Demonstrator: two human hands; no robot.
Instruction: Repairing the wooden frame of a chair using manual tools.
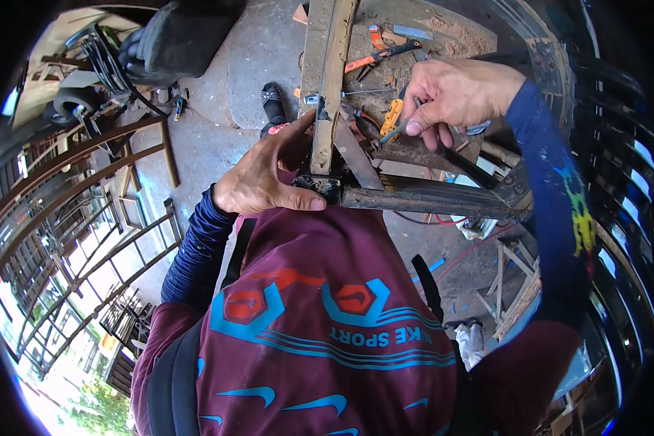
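Note:
My left hand (269,171) is wrapped round the corner of a worn wooden frame, thumb along its dark end block (320,188) and fingers behind the pale upright bar (330,87). A dark rail (436,203) runs right from that corner. A flat metal strip (357,158) slants down to the joint. Right of the bar, my right hand (443,102) is closed on a thin grey metal tool (394,135), whose tip points down-left; its exact kind is unclear. Close by lie a yellow-handled tool (392,117), pliers (368,120) and a screwdriver (313,99).
Beyond the hands, an orange-and-black handled tool (382,57) lies on a board near wood shavings (450,36). Curved dark slats (618,138) stand at the right. Metal frames (94,269) and a tyre (76,102) are at the left. A red cable (472,251) crosses the floor.

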